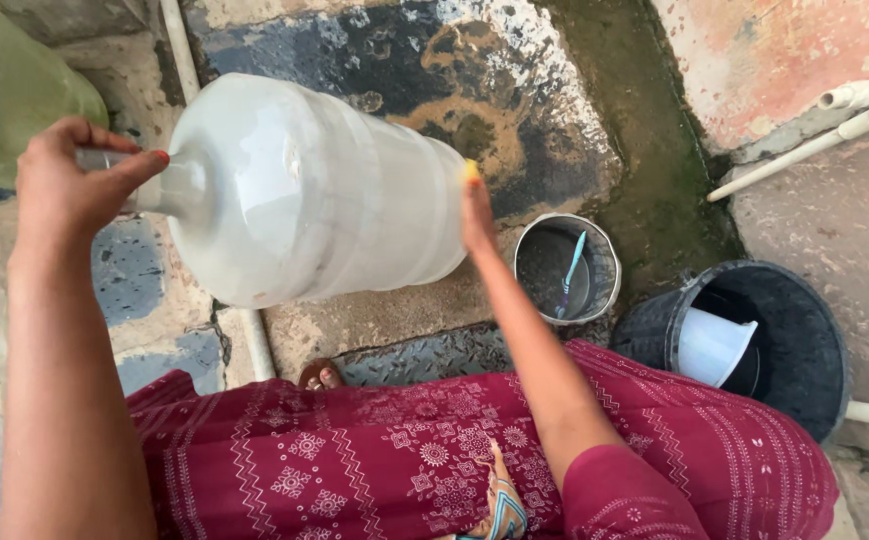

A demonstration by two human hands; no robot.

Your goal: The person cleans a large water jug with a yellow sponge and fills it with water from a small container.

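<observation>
Wet concrete floor (515, 110) — jug (315, 190) aloft between both hands, buckets (795, 340) rightward

A single head-mounted camera supplies the only view. It looks steeply down from the wearer's head, over both forearms and the patterned red garment (405, 460) along the lower edge. The large plastic bottle (315, 190) sits close to the lens in the upper left. The wet concrete floor (555, 120) lies farther below.
</observation>
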